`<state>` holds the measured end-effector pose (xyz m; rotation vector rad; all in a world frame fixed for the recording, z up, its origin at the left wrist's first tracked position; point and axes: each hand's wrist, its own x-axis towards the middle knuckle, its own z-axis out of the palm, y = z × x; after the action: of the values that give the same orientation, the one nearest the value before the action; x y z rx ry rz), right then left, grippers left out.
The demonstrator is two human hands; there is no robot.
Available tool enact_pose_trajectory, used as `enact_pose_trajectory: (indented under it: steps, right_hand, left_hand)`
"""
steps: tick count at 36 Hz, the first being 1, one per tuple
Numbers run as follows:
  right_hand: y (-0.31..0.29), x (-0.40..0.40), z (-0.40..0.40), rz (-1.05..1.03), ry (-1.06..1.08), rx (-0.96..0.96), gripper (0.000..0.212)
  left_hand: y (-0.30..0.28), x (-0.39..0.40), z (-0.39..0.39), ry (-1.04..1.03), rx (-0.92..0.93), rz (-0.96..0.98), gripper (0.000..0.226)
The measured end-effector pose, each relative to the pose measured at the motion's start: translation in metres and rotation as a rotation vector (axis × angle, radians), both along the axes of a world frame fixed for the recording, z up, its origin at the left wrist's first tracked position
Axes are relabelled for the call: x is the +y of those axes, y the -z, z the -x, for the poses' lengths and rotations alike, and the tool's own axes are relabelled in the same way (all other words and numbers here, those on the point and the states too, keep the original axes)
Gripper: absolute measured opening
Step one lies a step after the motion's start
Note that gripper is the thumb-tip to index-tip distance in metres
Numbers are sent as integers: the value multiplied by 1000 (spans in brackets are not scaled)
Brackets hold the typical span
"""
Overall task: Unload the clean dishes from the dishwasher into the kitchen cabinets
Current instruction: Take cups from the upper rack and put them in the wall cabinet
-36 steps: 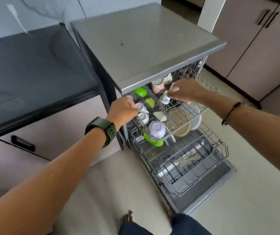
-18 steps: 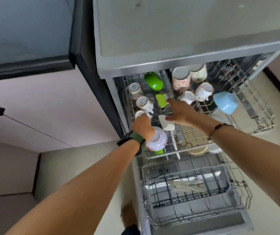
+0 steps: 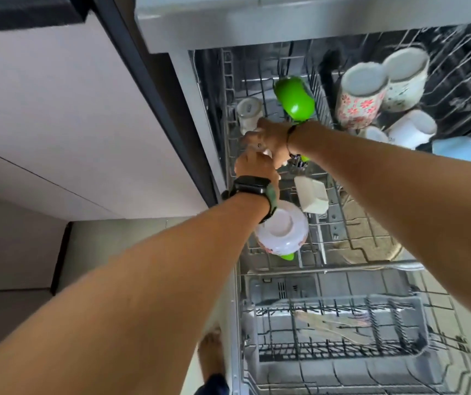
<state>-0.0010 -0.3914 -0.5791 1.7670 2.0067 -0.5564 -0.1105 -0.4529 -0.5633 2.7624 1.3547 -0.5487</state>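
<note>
The dishwasher's upper rack (image 3: 325, 263) is pulled out, with the lower rack (image 3: 445, 317) below it. Both hands reach into the rack's left column of small white cups. My left hand (image 3: 254, 166), with a watch on the wrist, curls over one cup that it almost fully hides. Just behind it, my right hand (image 3: 268, 138) curls its fingers round the cup beside it, also mostly hidden. A third small white cup (image 3: 248, 112) stands free at the back.
Also in the upper rack are a green bowl (image 3: 294, 101), two floral mugs (image 3: 359, 101), white mugs (image 3: 413, 128), a blue bowl (image 3: 462, 149), a cream dish (image 3: 311, 195) and an upturned white bowl (image 3: 282, 232). A pale cabinet front (image 3: 57, 109) stands on the left.
The view has dropped closer to the rack. My right hand moved left from the cream dish to the small cups. My left hand stays on the cup column.
</note>
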Motion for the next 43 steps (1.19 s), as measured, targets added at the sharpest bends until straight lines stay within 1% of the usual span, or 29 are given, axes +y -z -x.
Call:
enact_pose_trajectory:
  steps: [2, 5, 7, 9, 11, 14, 17, 19, 22, 25, 27, 30, 32, 35, 39, 43]
  right_hand:
    - [4, -2, 2, -24, 80, 13, 88]
    - [5, -11, 2, -172, 113, 128, 60]
    - [1, -18, -4, -265, 173, 186, 51]
    - [-6, -28, -12, -331, 253, 274, 52]
    - [-19, -38, -17, -360, 332, 336, 50]
    - [-50, -53, -21, -358, 373, 391, 55]
    - [-95, -70, -18, -294, 364, 384, 61]
    - [-131, -82, -12, -277, 337, 350, 62]
    - [-180, -100, -3, -239, 300, 242, 59]
    - [-214, -119, 5, -101, 255, 127, 60]
    - [-235, -134, 7, -47, 247, 86, 62]
    - [-276, -152, 10, -110, 291, 120, 69]
    - [-307, -157, 14, -147, 289, 133, 67]
    - [-361, -160, 19, -194, 284, 158, 63]
    - [-434, -155, 25, -310, 249, 122, 59]
    - [-489, -142, 27, -376, 251, 71, 57]
  left_hand:
    - [0, 2, 0, -4, -20, 15, 43]
    - [-3, 3, 0, -10, -40, 40, 44]
    - [-7, 1, 0, -1, -57, 40, 51]
    - [-13, -3, 0, 6, -99, 46, 62]
    - [-24, -6, -1, 19, -163, 72, 66]
    - [-50, -12, 2, 10, -286, 182, 71]
    - [-81, -22, 10, 0, -384, 293, 78]
    - [-106, -28, 17, 9, -438, 345, 72]
    - [-148, -34, 29, 77, -484, 363, 67]
    - [-193, -39, 45, 166, -456, 375, 68]
    - [-222, -39, 56, 172, -474, 363, 70]
    - [-268, -36, 71, 155, -485, 339, 66]
    - [-299, -34, 78, 184, -443, 301, 59]
    - [-344, -30, 83, 225, -429, 226, 51]
    - [-404, -22, 81, 259, -477, 151, 53]
    - [-462, -10, 77, 277, -538, 71, 56]
